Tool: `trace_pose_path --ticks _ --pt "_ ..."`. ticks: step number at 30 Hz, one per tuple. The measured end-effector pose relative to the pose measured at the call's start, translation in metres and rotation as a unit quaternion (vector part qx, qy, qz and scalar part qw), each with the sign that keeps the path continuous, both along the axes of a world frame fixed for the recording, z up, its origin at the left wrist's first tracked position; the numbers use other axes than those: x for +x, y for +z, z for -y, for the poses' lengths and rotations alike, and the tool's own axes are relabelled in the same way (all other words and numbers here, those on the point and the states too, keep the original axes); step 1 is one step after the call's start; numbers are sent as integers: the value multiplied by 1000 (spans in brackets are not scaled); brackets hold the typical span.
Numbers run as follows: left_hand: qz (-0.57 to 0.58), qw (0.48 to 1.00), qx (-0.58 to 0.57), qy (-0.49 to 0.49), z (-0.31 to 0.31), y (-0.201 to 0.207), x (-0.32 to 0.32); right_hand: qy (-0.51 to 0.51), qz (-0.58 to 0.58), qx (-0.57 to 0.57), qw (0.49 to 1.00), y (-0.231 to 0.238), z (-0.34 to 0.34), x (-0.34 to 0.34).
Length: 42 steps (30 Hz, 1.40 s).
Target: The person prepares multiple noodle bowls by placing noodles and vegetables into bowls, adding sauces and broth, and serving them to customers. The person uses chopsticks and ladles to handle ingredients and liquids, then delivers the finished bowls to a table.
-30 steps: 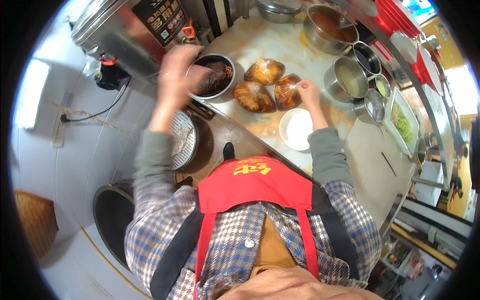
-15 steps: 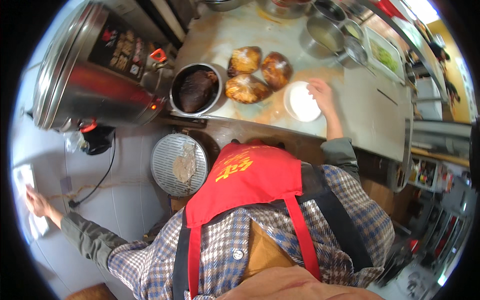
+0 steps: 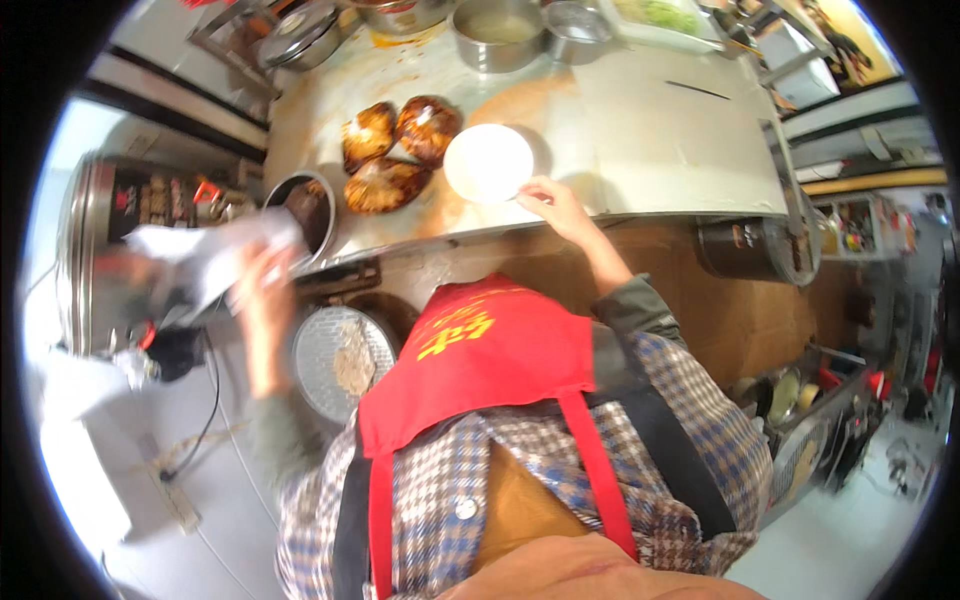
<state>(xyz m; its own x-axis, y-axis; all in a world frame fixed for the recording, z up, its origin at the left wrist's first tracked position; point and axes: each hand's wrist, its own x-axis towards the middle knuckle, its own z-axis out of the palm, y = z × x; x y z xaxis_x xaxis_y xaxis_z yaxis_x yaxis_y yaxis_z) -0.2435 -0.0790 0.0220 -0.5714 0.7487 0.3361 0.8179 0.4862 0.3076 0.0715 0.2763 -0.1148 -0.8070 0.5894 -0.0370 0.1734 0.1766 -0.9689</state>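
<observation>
My left hand (image 3: 262, 285), smeared by motion, holds a thin white plastic bag or sheet (image 3: 190, 250) in front of the steel boiler. Fingers of my right hand (image 3: 560, 208) pinch the near-right rim of a round white bowl (image 3: 488, 163) on the table. Left of the bowl sit three glossy brown, plastic-wrapped pieces that look like cooked meat: one at the back left (image 3: 369, 135), one beside it (image 3: 428, 128) and one in front (image 3: 387, 185). A steel pot (image 3: 328, 232) with a dark brown lump (image 3: 305, 203) inside stands by my left hand, partly covered by the bag.
The steel boiler (image 3: 85, 250) stands at the left. Below the table edge is a round perforated tray (image 3: 322, 385) with pale scraps on it. At the table's back are a lidded pot (image 3: 303, 35), steel pots (image 3: 497, 45) and a white tray of greens (image 3: 665, 38).
My left hand has swung from the far left towards the pot, bringing the white bag along. My right hand has shifted to the bowl's near rim. The whole view has turned to the right.
</observation>
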Motion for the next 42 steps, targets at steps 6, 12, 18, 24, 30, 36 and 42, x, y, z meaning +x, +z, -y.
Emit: trace_pose_path --ticks 6,12,18,24,30,36,42 --pt "688 641 333 -74 -175 -15 138 115 -64 -111 985 12 -2 39" --pt "686 670 236 -160 -185 -20 144 111 -66 -325 937 30 -7 52" --pt "676 701 222 57 -176 -61 124 0 22 -168 986 19 -21 42" --pt "546 833 82 16 -219 -39 180 -3 -103 -379 920 20 3 19" --pt "451 879 144 53 -214 -94 120 -19 -291 -559 776 16 -18 18" --pt "773 502 365 132 -202 -219 78 -22 -27 -221 975 -46 -45 27" --pt "699 653 281 80 -274 -260 54 -199 100 -145 964 -107 -113 -78"
